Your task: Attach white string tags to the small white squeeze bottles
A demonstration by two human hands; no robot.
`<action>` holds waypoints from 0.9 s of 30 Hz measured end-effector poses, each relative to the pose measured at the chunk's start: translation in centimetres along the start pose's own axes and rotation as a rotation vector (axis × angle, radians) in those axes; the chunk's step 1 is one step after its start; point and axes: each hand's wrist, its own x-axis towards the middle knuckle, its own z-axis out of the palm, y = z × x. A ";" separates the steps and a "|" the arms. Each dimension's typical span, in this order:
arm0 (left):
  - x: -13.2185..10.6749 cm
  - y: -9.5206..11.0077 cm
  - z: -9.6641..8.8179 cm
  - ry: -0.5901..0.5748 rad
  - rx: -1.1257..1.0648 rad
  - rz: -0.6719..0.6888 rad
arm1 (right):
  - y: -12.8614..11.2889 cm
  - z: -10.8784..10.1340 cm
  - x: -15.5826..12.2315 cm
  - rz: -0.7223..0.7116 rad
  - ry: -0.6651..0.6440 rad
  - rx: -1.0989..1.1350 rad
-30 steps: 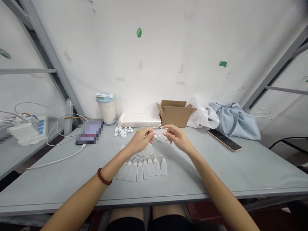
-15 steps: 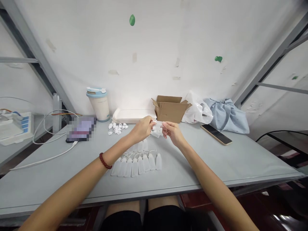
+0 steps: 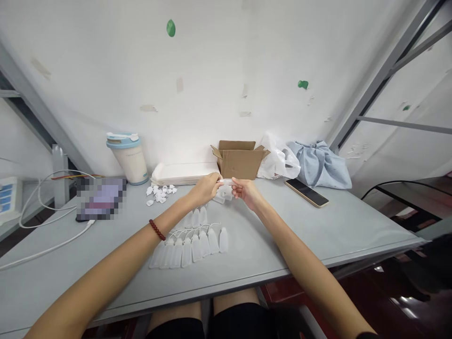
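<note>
Between my two hands, over the middle of the table, lies a small translucent plastic bottle (image 3: 226,181) held sideways. My left hand (image 3: 209,185) pinches its left end, and my right hand (image 3: 246,190) grips the right end. Just below them a few more clear pieces (image 3: 224,193) show, partly covered by the fingers. Nearer to me, a row of translucent bottles (image 3: 196,247) lies side by side, with thin white loops at their necks. A second row (image 3: 196,218) sits behind it, partly hidden by my left forearm. Small white caps (image 3: 161,193) are heaped left of my left hand.
Along the wall stand a cup with a blue lid (image 3: 129,159), a stack of white sheets (image 3: 183,173), an open cardboard box (image 3: 239,163), a white plastic bag (image 3: 277,162) and a blue cloth bundle (image 3: 321,165). A phone (image 3: 306,192) lies right; another, blurred phone (image 3: 106,197) with a cable lies left.
My view has turned slightly to the right, so things on the table appear shifted left. Both hands stay on the small bottle, which is now more level between them.
</note>
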 end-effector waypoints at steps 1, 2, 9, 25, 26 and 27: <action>0.0 0.1 0.0 -0.012 -0.040 -0.027 | -0.1 0.0 -0.1 -0.014 0.006 -0.037; 0.0 0.1 0.0 -0.027 -0.096 -0.060 | -0.2 0.1 -0.3 -0.037 0.014 -0.089; 0.9 -0.8 0.1 -0.166 -0.532 -0.240 | -0.1 0.5 -0.5 -0.320 0.087 -0.486; 1.9 -1.5 0.1 -0.106 0.151 -0.200 | -1.4 0.2 -0.9 -0.059 0.249 -0.220; 1.7 -1.5 0.0 -0.122 0.236 -0.220 | -1.7 0.2 -1.1 -0.059 0.228 -0.237; 1.6 -1.4 -0.2 -0.142 0.329 -0.231 | -2.0 0.1 -1.3 -0.062 0.202 -0.253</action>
